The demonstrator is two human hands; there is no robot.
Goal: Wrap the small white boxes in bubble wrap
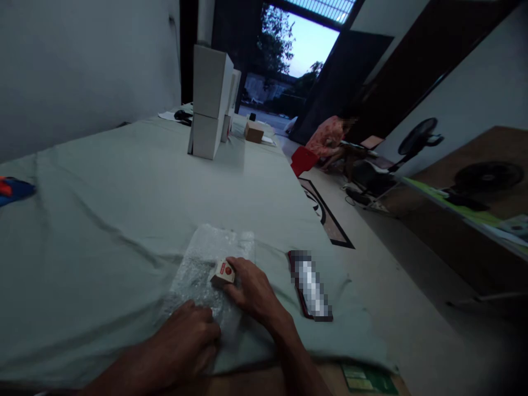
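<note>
A sheet of bubble wrap [206, 242] lies flat on the cloth-covered table in front of me. My right hand [251, 286] grips a small box [224, 273] with a red label and a red round mark, its thumb and fingers at the box's right side. The box is over the middle of the bubble wrap. My left hand [196, 330] is closed at the near left edge of the wrap, fingers curled. Whatever may be inside those fingers is hidden, though the wrap runs up to them. A phone [311, 286] lies right of my right hand.
Tall white boxes [208, 102] stand stacked farther down the table [124, 181], with a small brown box [253, 132] behind them. A blue and orange object [16, 190] is at the left edge. Another person [328, 137] sits beyond a red chair [304, 160].
</note>
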